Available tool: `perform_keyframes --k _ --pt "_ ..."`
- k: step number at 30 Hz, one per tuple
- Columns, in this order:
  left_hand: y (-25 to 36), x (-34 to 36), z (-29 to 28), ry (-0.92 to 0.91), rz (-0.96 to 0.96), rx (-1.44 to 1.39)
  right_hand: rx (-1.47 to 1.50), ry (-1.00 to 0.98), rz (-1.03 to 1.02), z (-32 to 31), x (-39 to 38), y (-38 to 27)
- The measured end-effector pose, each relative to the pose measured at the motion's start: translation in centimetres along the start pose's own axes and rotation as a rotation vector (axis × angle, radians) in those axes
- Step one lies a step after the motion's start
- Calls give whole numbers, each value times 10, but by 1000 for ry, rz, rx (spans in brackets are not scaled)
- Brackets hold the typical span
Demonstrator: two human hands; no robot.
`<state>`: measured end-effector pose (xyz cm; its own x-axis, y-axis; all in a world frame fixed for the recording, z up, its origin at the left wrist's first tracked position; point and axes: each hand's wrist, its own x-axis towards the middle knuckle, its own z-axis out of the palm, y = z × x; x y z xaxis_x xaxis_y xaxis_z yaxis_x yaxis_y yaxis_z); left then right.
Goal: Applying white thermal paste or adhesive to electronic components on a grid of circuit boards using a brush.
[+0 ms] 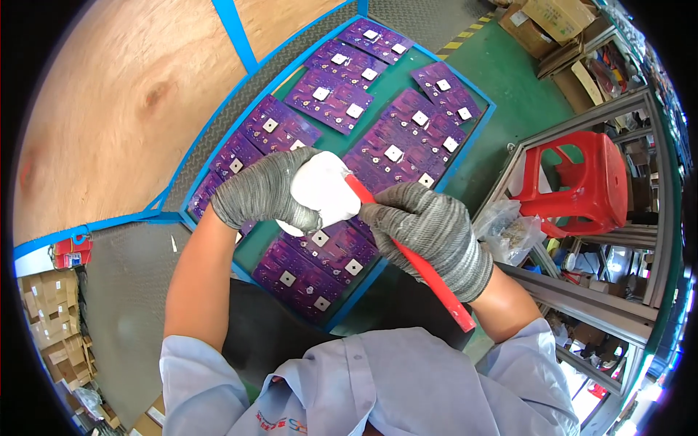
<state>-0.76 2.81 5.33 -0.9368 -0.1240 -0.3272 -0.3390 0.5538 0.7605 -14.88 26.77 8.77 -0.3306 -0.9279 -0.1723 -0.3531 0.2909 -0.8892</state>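
My left hand (267, 187), in a grey knit glove, is wrapped round a white container or white mass (321, 185); its exact form is unclear. My right hand (429, 232), also gloved, grips a long red stick-like tool (443, 287), whose upper end meets the white item. Below both hands lie several purple circuit boards (396, 163) with white square parts, spread in rows on a green, blue-edged work surface (331, 142). Parts of the boards are hidden behind my hands.
A plywood surface (123, 109) edged with blue tape is at upper left. On the right are a red plastic stool (582, 185), a clear bag (512, 236) and metal-framed shelving (614, 327). Cardboard boxes (545, 25) sit at upper right, and more (54, 320) at lower left.
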Motion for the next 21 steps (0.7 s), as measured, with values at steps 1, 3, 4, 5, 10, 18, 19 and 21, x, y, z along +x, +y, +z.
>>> perform_keyframes --k 1,3,4,5,10,18,19,21 --pt "1 1 1 -40 -9 -32 -244 72 -274 -6 -3 7" --pt "2 4 2 -39 22 -51 -488 142 -466 -11 -12 11" --pt "2 4 4 -41 53 -62 -489 126 -460 -14 -16 14" --pt "5 1 4 -38 -42 -47 -508 234 -484 -20 -18 18" --pt "1 -3 9 25 -90 31 -219 240 -268 -47 -27 68" --pt "5 -7 7 132 -67 70 -19 0 10 -32 -3 127" --pt "4 -6 6 132 -66 70 -29 23 9 -32 -2 129" --pt "-1 -6 6 110 -78 63 -40 44 9 -33 -3 127"
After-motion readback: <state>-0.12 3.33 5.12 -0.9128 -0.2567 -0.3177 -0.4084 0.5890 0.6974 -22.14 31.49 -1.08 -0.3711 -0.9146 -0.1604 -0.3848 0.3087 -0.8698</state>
